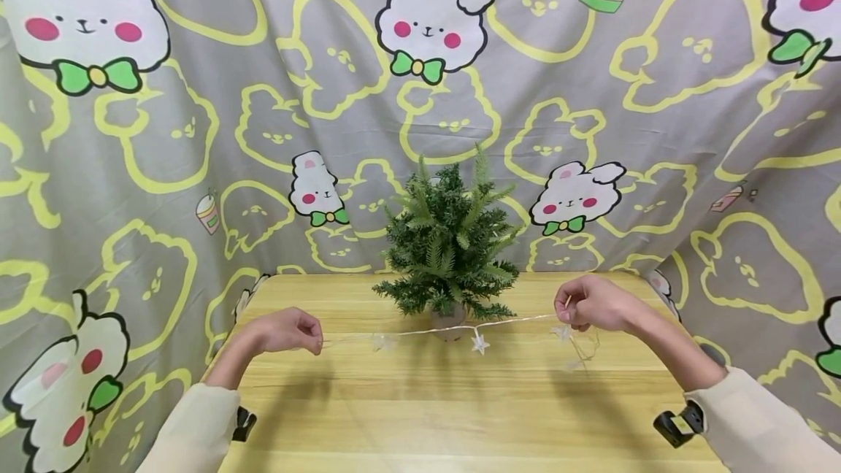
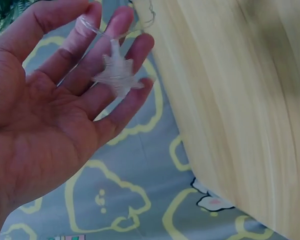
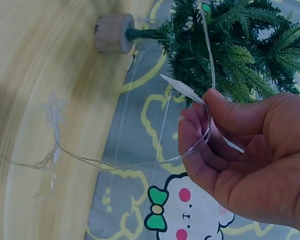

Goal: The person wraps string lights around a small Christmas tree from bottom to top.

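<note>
A string of star lights [image 1: 506, 322] stretches nearly straight between both hands, in front of a small artificial fir tree [image 1: 450, 239]. My left hand [image 1: 289, 331] pinches the wire at thumb and index finger, left of the tree. In the left wrist view a clear star [image 2: 117, 75] dangles across the other, loosely spread fingers. On the right, my right hand [image 1: 594, 303] pinches the wire between thumb and fingertips; one star [image 3: 182, 89] sticks out beside them. More wire hangs below this hand with another star [image 3: 54, 111]. A middle star [image 1: 479, 342] hangs from the stretched part.
The tree stands on a round wooden base [image 3: 112, 33] toward the back of the wooden table [image 1: 427, 414]. A grey curtain [image 1: 368, 122] with yellow outlines and white cartoon animals surrounds the back and sides. Black devices [image 1: 680, 425] are worn at both wrists.
</note>
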`<state>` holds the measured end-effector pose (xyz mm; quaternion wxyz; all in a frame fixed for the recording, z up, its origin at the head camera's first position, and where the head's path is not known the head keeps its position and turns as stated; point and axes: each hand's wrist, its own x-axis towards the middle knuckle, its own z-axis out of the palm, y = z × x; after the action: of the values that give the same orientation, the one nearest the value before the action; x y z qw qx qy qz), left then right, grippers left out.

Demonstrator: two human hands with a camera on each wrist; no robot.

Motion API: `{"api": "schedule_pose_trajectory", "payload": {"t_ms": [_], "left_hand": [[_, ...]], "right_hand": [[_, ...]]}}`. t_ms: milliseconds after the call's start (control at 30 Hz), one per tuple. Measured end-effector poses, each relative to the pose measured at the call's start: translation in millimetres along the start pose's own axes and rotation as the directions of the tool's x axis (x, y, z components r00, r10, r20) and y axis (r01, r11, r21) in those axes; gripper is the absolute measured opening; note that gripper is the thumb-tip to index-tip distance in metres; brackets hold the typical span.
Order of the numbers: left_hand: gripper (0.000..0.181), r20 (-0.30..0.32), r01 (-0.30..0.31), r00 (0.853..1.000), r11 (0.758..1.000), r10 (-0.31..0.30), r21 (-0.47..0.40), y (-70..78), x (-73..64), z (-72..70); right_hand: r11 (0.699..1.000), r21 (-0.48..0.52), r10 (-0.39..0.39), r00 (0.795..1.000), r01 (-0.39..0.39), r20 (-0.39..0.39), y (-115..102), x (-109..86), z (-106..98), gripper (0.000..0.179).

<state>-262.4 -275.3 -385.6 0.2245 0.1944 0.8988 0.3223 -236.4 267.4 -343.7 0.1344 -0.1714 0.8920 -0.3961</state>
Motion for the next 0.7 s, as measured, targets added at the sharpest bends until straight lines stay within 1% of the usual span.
{"api": "schedule_pose_trajectory", "payload": {"t_ms": [100,200,300,367,500,600,700], "left_hand": [[0.015,-0.03,-0.004,1.0,1.0,0.004,0.018,-2.1,-3.8,-5.2],[0.015,-0.076,0.013,0.997,1.0,-0.011,0.026,-5.9,-7.2,-11.3],[0.013,-0.112,0.019,0.994,1.0,-0.019,0.003,-5.8,-9.9,-18.3],[0.013,-0.127,0.012,0.992,1.0,-0.014,-0.018,-2.1,-12.1,-23.3],[0.013,-0.156,-0.006,0.988,0.999,0.0,-0.037,10.6,-16.5,-31.1],[0.013,-0.202,-0.003,0.979,0.999,-0.004,-0.037,17.8,-18.9,-34.1],[0.01,-0.271,-0.005,0.963,1.0,0.001,-0.015,20.2,-19.6,-36.7]], "right_hand": [[1.0,-0.003,-0.002,1.0,0.002,-0.001,0,0.6,-3,0.01],[1.0,0.004,-0.006,1.0,0.006,0.004,-1,0.0,-7,0.009],[1.0,0.015,-0.009,1.0,0.009,0.014,-1,-1.4,-13,0.01],[1.0,0.015,-0.01,1.0,0.01,0.02,-1,-1.9,-16,0.009],[1.0,0.009,0.003,1.0,-0.003,0.025,0,-2.3,-21,0.009],[1.0,0.021,0.016,0.999,-0.017,0.042,1,-2.5,-23,0.011],[0.999,0.041,0.016,0.998,-0.018,0.062,1,-2.7,-25,0.012]]}}
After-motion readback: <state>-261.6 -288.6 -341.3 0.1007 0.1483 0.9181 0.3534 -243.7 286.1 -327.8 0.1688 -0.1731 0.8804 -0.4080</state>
